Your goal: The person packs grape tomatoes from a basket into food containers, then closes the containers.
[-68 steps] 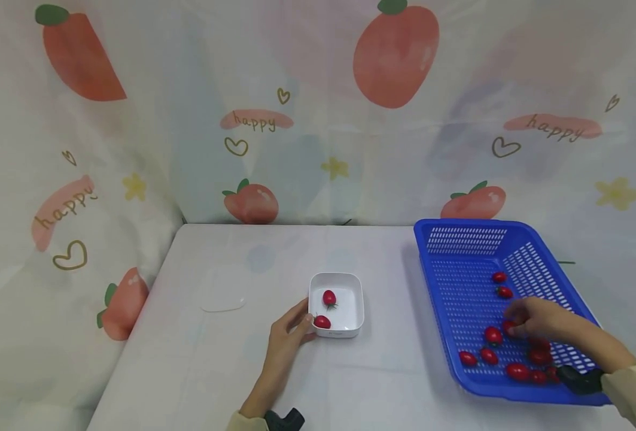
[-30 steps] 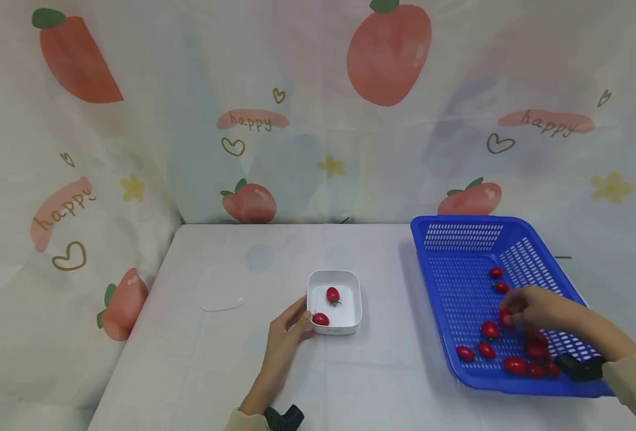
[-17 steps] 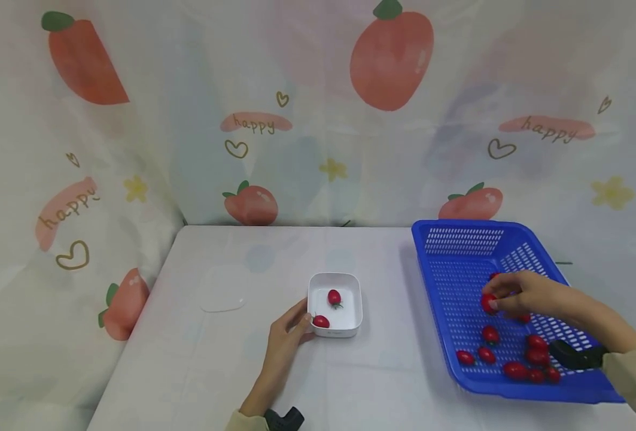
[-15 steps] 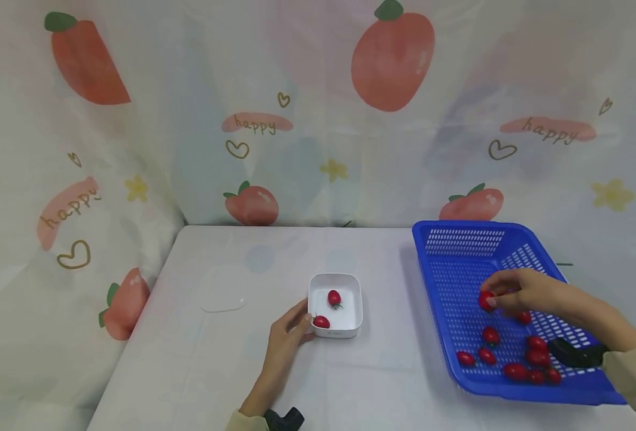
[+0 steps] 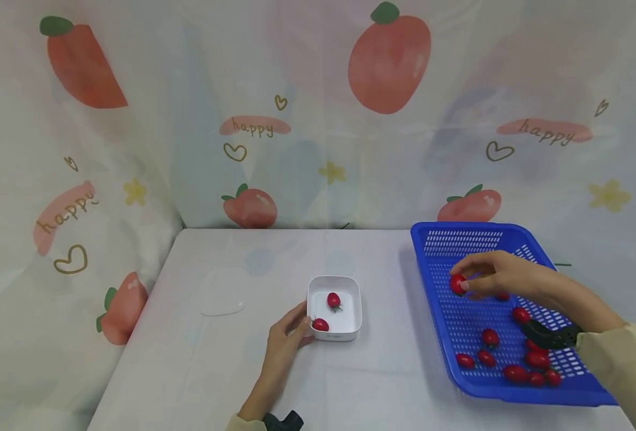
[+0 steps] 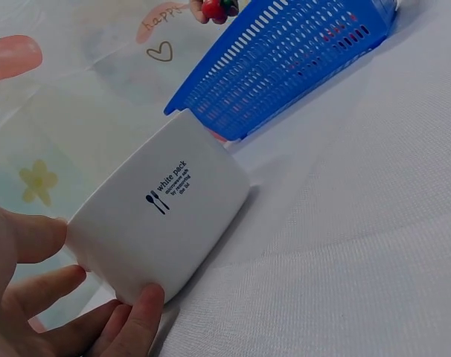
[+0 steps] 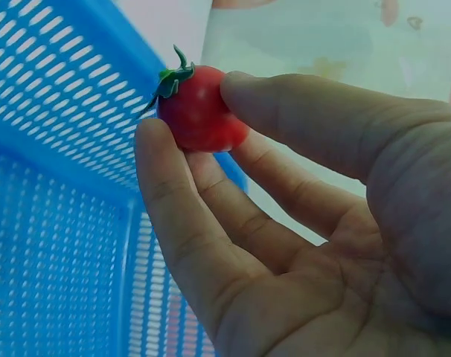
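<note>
My right hand point(image 5: 492, 276) pinches a cherry tomato point(image 7: 199, 108) between thumb and fingertips, above the blue basket point(image 5: 431, 299). Its green calyx shows in the right wrist view. My left hand point(image 5: 288, 335) holds the near left corner of a small white square container point(image 5: 344, 338), thumb up by the rim and fingers low on the side. Printed on that container in the left wrist view are a fork and spoon and "white pack". Inside it lie two cherry tomatoes, one near the middle point(image 5: 334, 300) and one by the left corner point(image 5: 320, 324).
Several more cherry tomatoes point(image 5: 516, 374) lie in the basket, mostly toward its near side. A clear lid-like piece point(image 5: 222, 310) lies on the white-covered table point(image 5: 199, 371), left of the container. A fruit-printed cloth point(image 5: 318, 120) hangs behind the table.
My right hand has picked a cherry tomato off the basket floor, lifting it and carrying it left toward the basket's left wall. The left hand and the white container stay in place.
</note>
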Tool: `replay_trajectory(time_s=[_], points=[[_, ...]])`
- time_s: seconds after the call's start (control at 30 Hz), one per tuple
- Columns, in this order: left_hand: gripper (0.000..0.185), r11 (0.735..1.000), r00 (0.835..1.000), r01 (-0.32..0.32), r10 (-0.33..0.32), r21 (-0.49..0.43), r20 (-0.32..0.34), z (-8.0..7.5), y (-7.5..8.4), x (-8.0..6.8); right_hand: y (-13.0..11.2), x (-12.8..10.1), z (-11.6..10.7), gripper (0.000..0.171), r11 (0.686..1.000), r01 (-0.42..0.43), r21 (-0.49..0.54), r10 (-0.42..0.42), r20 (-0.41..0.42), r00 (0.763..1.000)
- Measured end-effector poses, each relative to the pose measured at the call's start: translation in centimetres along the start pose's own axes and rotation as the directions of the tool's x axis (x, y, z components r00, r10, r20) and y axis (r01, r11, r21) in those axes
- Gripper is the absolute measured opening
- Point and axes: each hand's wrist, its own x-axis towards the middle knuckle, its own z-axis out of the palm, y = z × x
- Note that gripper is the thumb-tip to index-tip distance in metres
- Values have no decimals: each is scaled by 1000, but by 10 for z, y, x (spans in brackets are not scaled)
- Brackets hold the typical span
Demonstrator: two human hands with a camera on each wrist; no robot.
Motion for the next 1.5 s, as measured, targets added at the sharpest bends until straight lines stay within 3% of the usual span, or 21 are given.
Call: replay_trajectory(time_s=[0.43, 0.57, 1.03, 1.5], points=[[48, 999, 999, 39, -39, -5, 21, -2, 7, -1, -38, 31, 18, 42, 994, 87, -60, -85, 32, 996], [50, 998, 998, 56, -55, 0, 35, -4, 12, -1, -49, 40, 25, 43, 994, 72, -78, -69, 40, 997], [51, 998, 997, 60, -61, 19, 53, -4, 21, -1, -74, 85, 55, 35, 994, 106, -10, -103, 140, 985], [51, 999, 997, 52, -52, 14, 54, -4, 17, -1, -81, 124, 92, 37, 986, 152, 61, -162, 211, 964]])
